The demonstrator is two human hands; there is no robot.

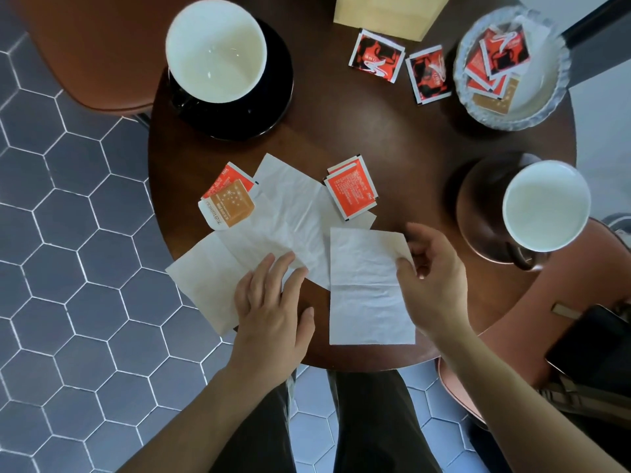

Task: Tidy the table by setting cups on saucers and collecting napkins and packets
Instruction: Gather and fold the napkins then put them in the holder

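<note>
While viewed from the head camera, looking straight down on a round dark wooden surface (pixel 358 131).

Left hand (pixel 273 308): palm down, fingers (pixel 269 271) straight and slightly spread, resting on the overlapping napkins (pixel 286 213) at the near left; lower napkin edges hidden under the hand.

Right hand (pixel 433 278): thumb and fingertips pinching the right edge of a separate folded napkin (pixel 368 288) lying flat near the front edge; pinch point partly hidden by the curled fingers.

Packets: orange packet with a tan packet (pixel 228 204) on top, touching the napkins' left edge; two stacked orange packets (pixel 353 187) on the napkins' right corner, lower one mostly covered; two red-and-black packets (pixel 375 56) and (pixel 428 75) at the far side, near a glass dish (pixel 553 93) holding more packets, count unclear.

Cups: white-lined cup (pixel 215 49) on a black saucer (pixel 273 107) at far left, handle barely visible; second cup (pixel 546 204) on a brown saucer (pixel 478 206) at right, saucer largely covered.

Tan paper item (pixel 389 15) cut off by the top edge. Dark flat object (pixel 590 346) on the seat at right, hard to identify.
</note>
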